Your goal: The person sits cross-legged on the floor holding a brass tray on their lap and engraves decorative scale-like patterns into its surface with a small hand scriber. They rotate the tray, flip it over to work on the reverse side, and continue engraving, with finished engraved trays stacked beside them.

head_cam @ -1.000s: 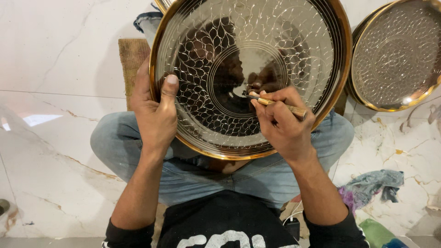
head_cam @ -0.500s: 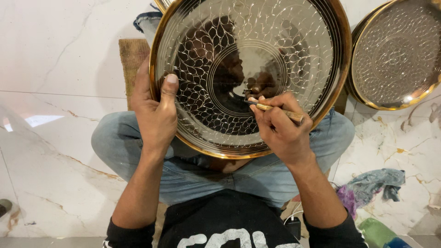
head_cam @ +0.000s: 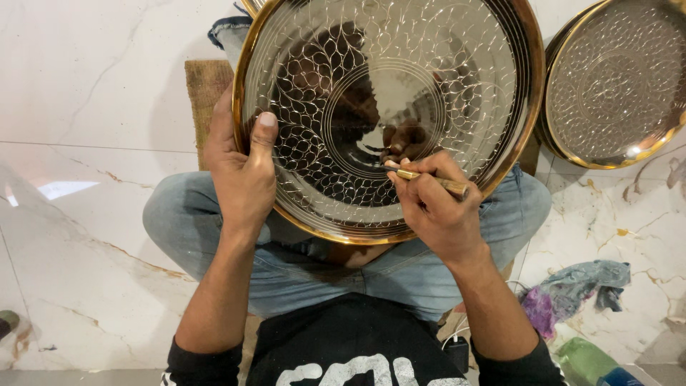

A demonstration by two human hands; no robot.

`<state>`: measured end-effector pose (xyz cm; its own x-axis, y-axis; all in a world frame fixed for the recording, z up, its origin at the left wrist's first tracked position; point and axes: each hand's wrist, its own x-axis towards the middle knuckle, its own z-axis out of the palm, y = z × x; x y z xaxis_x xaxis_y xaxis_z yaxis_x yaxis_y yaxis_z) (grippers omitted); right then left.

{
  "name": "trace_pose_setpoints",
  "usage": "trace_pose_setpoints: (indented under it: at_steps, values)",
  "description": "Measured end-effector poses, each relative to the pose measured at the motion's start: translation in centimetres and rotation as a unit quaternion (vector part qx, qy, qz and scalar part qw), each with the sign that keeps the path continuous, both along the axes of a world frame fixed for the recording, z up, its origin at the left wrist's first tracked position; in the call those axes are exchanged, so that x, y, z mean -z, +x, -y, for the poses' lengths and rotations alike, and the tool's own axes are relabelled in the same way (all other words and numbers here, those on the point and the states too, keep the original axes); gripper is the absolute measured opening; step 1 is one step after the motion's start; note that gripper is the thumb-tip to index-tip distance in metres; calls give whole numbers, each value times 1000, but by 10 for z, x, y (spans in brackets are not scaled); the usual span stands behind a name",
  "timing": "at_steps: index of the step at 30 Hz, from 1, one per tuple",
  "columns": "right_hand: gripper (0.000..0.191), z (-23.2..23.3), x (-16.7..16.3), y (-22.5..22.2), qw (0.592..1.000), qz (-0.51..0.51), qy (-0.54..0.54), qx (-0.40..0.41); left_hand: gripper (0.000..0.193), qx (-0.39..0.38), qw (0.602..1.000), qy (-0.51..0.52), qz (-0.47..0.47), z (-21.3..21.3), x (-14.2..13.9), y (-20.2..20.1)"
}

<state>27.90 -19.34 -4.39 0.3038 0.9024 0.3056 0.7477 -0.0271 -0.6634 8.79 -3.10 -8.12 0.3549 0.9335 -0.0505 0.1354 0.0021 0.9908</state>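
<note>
The right hand (head_cam: 436,207) has crept slightly toward the left of the frame, carrying the tip of the thin brass-coloured engraving tool (head_cam: 429,179) a little leftward along the inner ring of the large round engraved metal tray (head_cam: 386,114).

A large round gold-rimmed metal tray (head_cam: 386,107), engraved with leaf-like patterning, is being propped tilted on the lap, a brass-tipped engraving tool (head_cam: 429,180) being pressed near its centre.

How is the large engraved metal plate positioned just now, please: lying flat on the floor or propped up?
Propped up: the plate rests on the person's lap, the left hand gripping its rim.
</note>
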Motion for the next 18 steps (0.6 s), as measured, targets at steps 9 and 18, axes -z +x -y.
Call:
trace_pose_setpoints:
  at_steps: [9, 18]
  values:
    - [34, 15, 12, 2, 998, -65, 9, 15, 45, 0, 1000, 3, -11, 0, -5, 0]
    - [28, -39, 9, 43, 996, 38, 83, 17, 46, -8, 1000, -12, 1, -3, -7, 3]
